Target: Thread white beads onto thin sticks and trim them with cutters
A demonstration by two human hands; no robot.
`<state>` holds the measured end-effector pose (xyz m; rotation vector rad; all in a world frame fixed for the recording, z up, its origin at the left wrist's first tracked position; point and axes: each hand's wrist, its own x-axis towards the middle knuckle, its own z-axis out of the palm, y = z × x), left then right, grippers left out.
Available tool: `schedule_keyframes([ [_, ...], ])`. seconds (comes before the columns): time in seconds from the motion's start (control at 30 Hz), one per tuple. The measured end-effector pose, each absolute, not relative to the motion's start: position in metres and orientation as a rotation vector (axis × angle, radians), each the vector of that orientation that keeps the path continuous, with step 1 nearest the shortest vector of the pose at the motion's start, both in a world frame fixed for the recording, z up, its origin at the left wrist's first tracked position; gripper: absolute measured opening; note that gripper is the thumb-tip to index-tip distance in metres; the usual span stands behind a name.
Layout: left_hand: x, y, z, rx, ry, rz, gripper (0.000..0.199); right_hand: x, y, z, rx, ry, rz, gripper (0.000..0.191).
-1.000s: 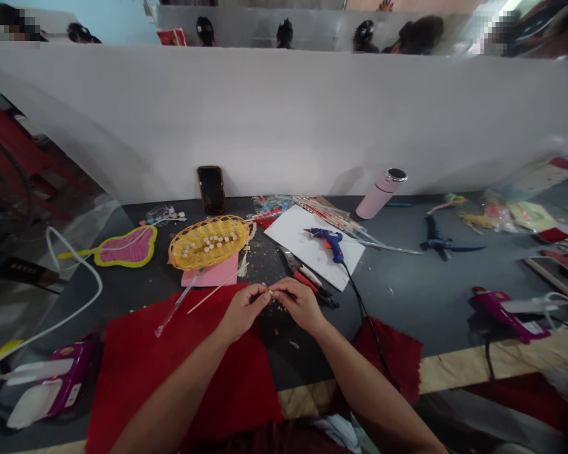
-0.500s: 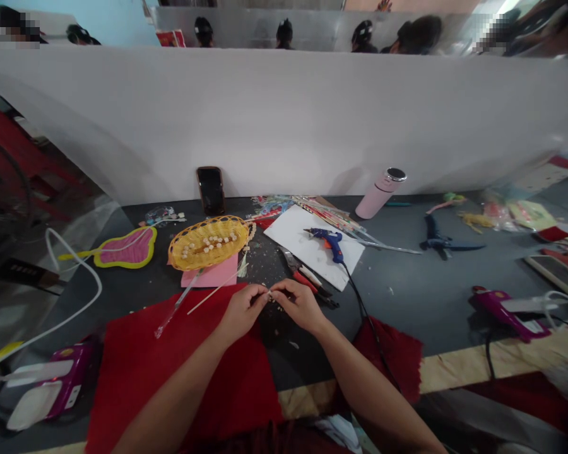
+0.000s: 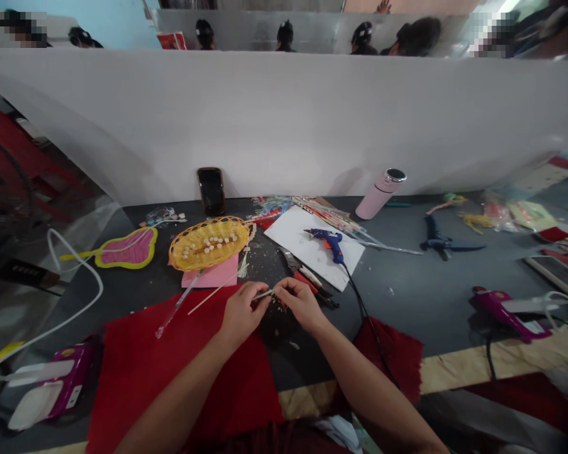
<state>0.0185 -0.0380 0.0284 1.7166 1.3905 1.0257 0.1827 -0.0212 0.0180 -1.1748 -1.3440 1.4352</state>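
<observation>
Pinched in my left hand (image 3: 244,310) is a thin pale stick (image 3: 264,294), its free end pointing toward the other hand. The fingers of my right hand (image 3: 301,304) are closed at that end of the stick; whether something tiny sits between them is hidden. Small pale crumbs (image 3: 279,305) lie on the dark table just under the fingertips. Left of the hands, a longer pale stick (image 3: 208,299) rests partly on the red cloth (image 3: 180,372). Beyond it stands a yellow woven basket (image 3: 177,243) holding several small white pieces.
A blue glue gun (image 3: 329,242) lies on a white board (image 3: 291,228), its cord running toward me. Red-handled pliers (image 3: 307,280) are just beyond my right hand. A pink bottle (image 3: 378,197) and a phone (image 3: 211,191) stand by the white partition (image 3: 284,126).
The hands have drawn slightly apart, and the pale stick now shows between them. The basket, glue gun and other table items stay where they were.
</observation>
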Motion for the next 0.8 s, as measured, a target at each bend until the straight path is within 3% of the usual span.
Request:
schedule_keyframes([
  [0.33,0.0206,-0.0392,0.0277,1.877,1.446,0.974,0.012,0.1779,-0.0229,0.0205,-1.175,-1.268,1.504,0.026],
  [0.8,0.0193,-0.0404,0.0316,1.718,1.509,0.906,0.021,0.1793,-0.0243,0.0216,-1.156,-1.295,1.477,0.027],
])
